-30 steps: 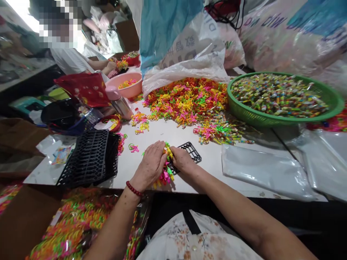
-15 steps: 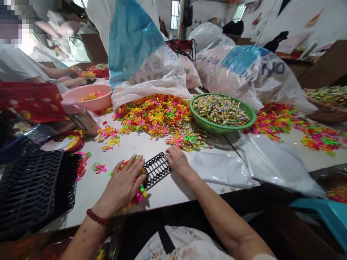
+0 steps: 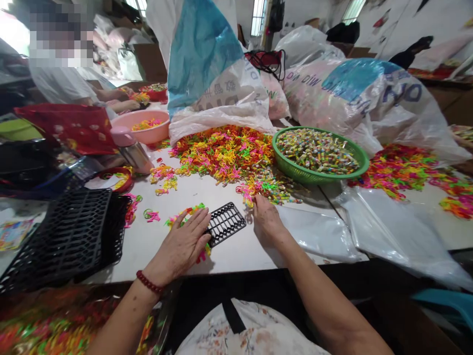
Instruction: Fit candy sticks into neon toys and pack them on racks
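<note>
A small black plastic frame (image 3: 228, 224), rodded like an abacus, lies tilted on the white table. My left hand (image 3: 184, 241) rests flat over its left end, fingers stretched out. Colourful plastic pieces (image 3: 201, 209) stick out around that hand; how they sit under it is hidden. My right hand (image 3: 268, 217) is apart from the frame, to its right. Its curled fingertips reach the near edge of a small heap of pink and green plastic pieces (image 3: 254, 189). What they pinch, if anything, is too small to tell.
Black lattice panels (image 3: 70, 231) are stacked at left. Behind lie a large pile of bright pieces (image 3: 221, 155) and a green basket (image 3: 295, 173) of wrapped sticks. Clear plastic bags (image 3: 314, 231) lie at right. A steel flask (image 3: 135, 155) stands by a pink basin (image 3: 162, 133). Another person sits far left.
My right hand has let go of the black frame's right end and moved to the small heap. My left hand stays on the frame. The whole view has shifted.
</note>
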`<state>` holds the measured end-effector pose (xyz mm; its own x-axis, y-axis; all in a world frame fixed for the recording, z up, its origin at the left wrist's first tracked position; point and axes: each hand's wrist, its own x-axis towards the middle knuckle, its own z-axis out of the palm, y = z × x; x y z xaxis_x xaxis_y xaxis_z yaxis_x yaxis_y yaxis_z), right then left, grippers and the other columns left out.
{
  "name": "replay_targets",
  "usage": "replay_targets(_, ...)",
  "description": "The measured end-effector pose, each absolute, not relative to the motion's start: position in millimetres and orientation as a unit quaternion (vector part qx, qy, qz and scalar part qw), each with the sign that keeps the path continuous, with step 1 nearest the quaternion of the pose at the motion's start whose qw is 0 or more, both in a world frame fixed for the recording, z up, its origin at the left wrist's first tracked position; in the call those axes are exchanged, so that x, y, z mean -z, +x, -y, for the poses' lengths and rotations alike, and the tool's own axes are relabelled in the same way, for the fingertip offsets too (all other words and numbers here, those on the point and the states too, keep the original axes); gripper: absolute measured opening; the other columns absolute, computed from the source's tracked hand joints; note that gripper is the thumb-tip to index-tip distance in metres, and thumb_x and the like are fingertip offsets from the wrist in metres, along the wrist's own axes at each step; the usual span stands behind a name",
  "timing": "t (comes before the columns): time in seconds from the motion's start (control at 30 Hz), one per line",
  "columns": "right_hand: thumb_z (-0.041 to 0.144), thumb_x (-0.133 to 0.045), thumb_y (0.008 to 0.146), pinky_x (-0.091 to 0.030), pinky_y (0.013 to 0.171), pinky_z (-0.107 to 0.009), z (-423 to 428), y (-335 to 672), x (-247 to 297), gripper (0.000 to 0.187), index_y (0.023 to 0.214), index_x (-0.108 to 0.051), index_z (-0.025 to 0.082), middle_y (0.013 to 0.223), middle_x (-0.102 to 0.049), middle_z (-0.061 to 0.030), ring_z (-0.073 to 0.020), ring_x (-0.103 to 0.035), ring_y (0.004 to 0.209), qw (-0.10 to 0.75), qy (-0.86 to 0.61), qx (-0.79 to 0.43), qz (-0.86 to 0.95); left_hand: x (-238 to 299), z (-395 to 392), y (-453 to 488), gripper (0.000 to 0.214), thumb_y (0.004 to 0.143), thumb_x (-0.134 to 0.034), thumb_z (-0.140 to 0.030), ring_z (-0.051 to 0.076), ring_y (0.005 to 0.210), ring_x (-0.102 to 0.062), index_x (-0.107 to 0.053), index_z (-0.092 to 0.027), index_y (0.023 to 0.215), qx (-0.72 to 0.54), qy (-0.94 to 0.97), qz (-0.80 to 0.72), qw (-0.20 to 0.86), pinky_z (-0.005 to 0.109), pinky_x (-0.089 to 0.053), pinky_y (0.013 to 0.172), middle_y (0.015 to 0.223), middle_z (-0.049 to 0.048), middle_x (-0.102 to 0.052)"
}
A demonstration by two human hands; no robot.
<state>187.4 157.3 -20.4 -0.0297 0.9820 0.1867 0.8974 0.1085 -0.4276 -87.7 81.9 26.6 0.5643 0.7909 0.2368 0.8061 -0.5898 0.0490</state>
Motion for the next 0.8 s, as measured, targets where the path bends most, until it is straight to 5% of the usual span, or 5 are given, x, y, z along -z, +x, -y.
replay_targets(0.23,0.016,-0.041,0.09,-0.045,0.073,-0.028,-118.2,146.1,30.0,0.022,0.1,-0.061,0.017,0.089,-0.065,-0.0055,-0.0164,-0.058,0.079,0.346,-0.501,-0.251,0.753,-27.4,-82.5,-86.7,0.05,0.099,-0.033,-0.031,0.02,0.142,-0.033,-0.037,-0.015,0.145,0.129,-0.879,0.459,0.008,0.045,-0.021,0.118,0.151,0.0121,-0.04)
replay_targets(0.57,0.02,-0.048,0.089,-0.046,0.074,-0.028,-101.0,123.3,33.3,0.017,0.084,-0.063,0.017,0.079,-0.064,-0.0026,-0.0151,-0.057,0.075,0.338,-0.482,-0.322,0.741,-27.6,-82.0,-87.8,0.051,0.099,-0.03,-0.033,0.021,0.143,-0.03,-0.035,-0.013,0.146,0.13,-0.877,0.463,-0.021,0.046,-0.018,0.119,0.152,0.0125,-0.037)
replay_targets(0.8,0.042,-0.058,0.085,-0.053,0.067,-0.028,-86.8,102.7,49.7,0.028,0.101,-0.059,0.018,0.081,-0.063,-0.0014,-0.0142,-0.062,0.071,0.387,-0.412,-0.616,0.549,-28.4,-81.7,-88.3,0.053,0.099,-0.029,-0.032,0.021,0.144,-0.029,-0.028,-0.01,0.148,0.135,-0.871,0.472,-0.034,0.043,-0.018,0.119,0.152,0.0136,-0.037)
